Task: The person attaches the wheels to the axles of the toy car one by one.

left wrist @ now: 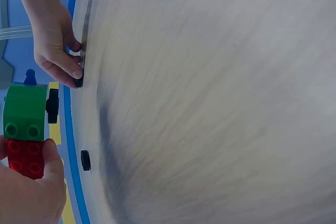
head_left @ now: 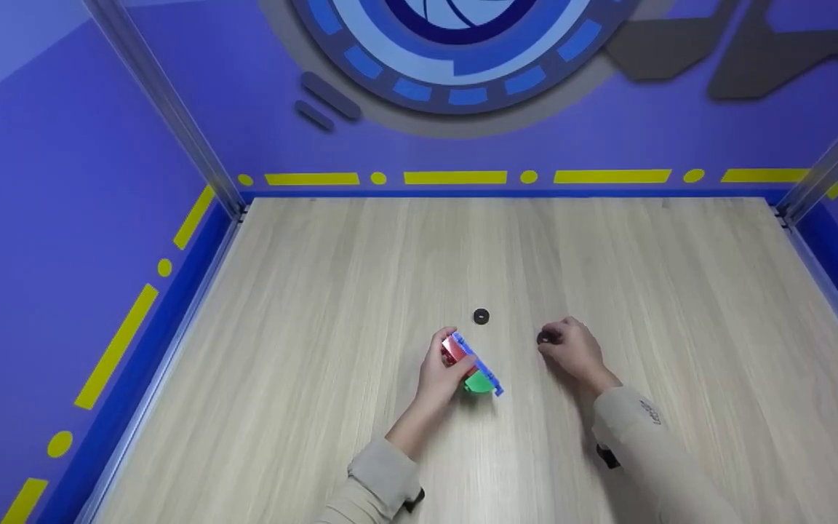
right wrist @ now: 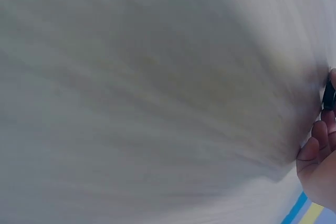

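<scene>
My left hand [head_left: 439,372] grips a toy block car [head_left: 479,383] above the table. It has a blue base, a red block [left wrist: 25,157] held between thumb and fingers, and a green curved block [left wrist: 25,109]. One black wheel [left wrist: 53,106] shows on the car's side in the left wrist view. To the right, my right hand [head_left: 576,352] pinches a loose black wheel [head_left: 548,337] at the tabletop; the fingers partly hide it. The same wheel [right wrist: 329,94] appears at the right edge of the right wrist view. Another loose black wheel [head_left: 481,316] lies between and beyond the hands.
The light wood table [head_left: 332,291] stretches around both hands. Purple-blue panels [head_left: 186,145] with yellow marks stand at its back and sides, with metal posts [head_left: 172,102] at the corners.
</scene>
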`<state>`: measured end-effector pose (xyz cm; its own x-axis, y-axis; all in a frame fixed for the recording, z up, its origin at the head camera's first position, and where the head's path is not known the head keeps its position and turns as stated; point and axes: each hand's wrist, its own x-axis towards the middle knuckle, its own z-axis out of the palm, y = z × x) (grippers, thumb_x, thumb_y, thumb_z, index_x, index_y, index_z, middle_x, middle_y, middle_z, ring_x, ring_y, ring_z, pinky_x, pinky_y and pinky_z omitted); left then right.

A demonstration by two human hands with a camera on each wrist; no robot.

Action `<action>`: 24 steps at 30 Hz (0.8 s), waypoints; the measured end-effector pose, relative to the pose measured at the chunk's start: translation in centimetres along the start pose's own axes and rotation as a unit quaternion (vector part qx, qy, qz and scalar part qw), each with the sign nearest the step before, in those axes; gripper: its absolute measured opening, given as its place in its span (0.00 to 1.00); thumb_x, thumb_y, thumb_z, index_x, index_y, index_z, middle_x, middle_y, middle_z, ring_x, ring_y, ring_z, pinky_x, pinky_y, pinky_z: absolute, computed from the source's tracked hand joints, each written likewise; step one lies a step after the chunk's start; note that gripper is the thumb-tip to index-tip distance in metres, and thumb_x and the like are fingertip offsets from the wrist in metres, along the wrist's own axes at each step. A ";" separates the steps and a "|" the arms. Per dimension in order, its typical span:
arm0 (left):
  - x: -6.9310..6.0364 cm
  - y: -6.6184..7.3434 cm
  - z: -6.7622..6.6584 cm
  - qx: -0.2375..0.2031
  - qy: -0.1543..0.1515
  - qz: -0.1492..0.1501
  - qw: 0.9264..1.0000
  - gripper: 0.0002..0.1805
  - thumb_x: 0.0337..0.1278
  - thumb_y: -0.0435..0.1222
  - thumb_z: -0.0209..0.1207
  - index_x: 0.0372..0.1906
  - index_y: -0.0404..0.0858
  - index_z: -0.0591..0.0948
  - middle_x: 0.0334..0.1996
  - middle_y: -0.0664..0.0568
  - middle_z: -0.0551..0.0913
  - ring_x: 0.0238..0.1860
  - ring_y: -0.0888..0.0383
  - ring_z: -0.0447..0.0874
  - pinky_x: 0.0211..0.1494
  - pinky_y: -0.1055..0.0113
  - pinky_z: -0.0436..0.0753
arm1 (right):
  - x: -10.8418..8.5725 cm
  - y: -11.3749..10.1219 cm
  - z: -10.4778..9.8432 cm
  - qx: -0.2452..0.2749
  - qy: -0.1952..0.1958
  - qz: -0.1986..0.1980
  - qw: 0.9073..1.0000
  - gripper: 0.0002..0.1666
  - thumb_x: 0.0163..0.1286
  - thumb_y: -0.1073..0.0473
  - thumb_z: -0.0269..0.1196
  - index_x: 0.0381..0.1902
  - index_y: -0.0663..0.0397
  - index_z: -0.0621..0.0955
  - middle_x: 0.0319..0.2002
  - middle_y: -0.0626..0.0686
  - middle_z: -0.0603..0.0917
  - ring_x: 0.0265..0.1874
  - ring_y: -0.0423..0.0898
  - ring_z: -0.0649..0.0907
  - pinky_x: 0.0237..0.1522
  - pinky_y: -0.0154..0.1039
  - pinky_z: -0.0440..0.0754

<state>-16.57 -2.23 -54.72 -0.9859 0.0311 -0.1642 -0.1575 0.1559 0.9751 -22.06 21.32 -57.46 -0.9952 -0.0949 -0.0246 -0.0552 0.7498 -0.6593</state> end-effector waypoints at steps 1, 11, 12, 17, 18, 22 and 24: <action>-0.1 0.0 0.0 0.000 -0.001 0.004 1.000 0.30 0.52 0.37 0.55 0.61 0.47 0.60 0.52 0.45 0.69 0.46 0.53 0.71 0.44 0.64 0.78 | -0.1 0.0 0.0 -0.001 0.000 0.001 1.000 0.20 0.53 0.61 0.62 0.45 0.65 0.77 0.37 0.59 0.75 0.39 0.53 0.76 0.42 0.48 0.73; -0.4 1.0 -0.2 0.005 -0.006 -0.002 1.000 0.29 0.53 0.35 0.54 0.61 0.44 0.60 0.56 0.43 0.67 0.50 0.50 0.70 0.49 0.59 0.76 | -1.3 -0.2 -0.1 -0.014 -0.005 -0.026 1.000 0.19 0.52 0.60 0.64 0.43 0.63 0.79 0.35 0.55 0.76 0.33 0.48 0.75 0.36 0.42 0.72; -0.5 1.1 -0.2 0.006 -0.006 -0.004 1.000 0.29 0.53 0.35 0.54 0.61 0.43 0.60 0.56 0.43 0.67 0.50 0.49 0.70 0.49 0.58 0.76 | -1.4 -0.4 -0.1 -0.016 -0.007 -0.032 0.999 0.19 0.52 0.60 0.64 0.42 0.63 0.79 0.35 0.55 0.76 0.33 0.47 0.75 0.36 0.42 0.72; -0.2 0.7 0.0 0.012 0.001 -0.005 1.000 0.28 0.53 0.36 0.55 0.60 0.46 0.61 0.56 0.44 0.67 0.50 0.50 0.70 0.49 0.59 0.76 | -2.2 -1.3 -0.2 -0.008 -0.018 -0.053 0.998 0.18 0.51 0.60 0.65 0.41 0.62 0.79 0.34 0.52 0.75 0.32 0.45 0.74 0.36 0.41 0.72; -0.1 0.6 0.1 0.014 0.003 -0.004 1.000 0.28 0.53 0.37 0.55 0.60 0.46 0.61 0.56 0.44 0.68 0.49 0.51 0.71 0.48 0.60 0.77 | -2.3 -1.4 -0.2 -0.006 -0.019 -0.057 0.998 0.18 0.51 0.61 0.65 0.41 0.62 0.79 0.34 0.52 0.75 0.32 0.45 0.74 0.36 0.40 0.72; 0.0 0.2 0.2 0.013 0.007 -0.002 1.000 0.29 0.52 0.39 0.56 0.61 0.47 0.61 0.55 0.46 0.68 0.47 0.53 0.71 0.46 0.62 0.77 | -2.7 -2.2 -0.3 -0.007 -0.021 -0.064 0.998 0.18 0.50 0.60 0.65 0.40 0.61 0.80 0.33 0.51 0.75 0.31 0.43 0.73 0.34 0.37 0.71; 0.0 0.1 0.3 0.009 0.007 -0.001 1.000 0.29 0.52 0.38 0.56 0.61 0.47 0.61 0.54 0.45 0.68 0.47 0.53 0.72 0.45 0.63 0.77 | -2.9 -2.5 -0.3 -0.008 -0.018 -0.072 0.997 0.17 0.50 0.60 0.65 0.39 0.61 0.80 0.33 0.50 0.75 0.31 0.42 0.73 0.33 0.36 0.71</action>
<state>-16.61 -1.94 -54.67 -0.9863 0.0169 -0.1642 -0.1588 0.1746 0.9718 -19.08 19.91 -55.46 -0.9734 -0.2254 0.0412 -0.1979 0.7366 -0.6468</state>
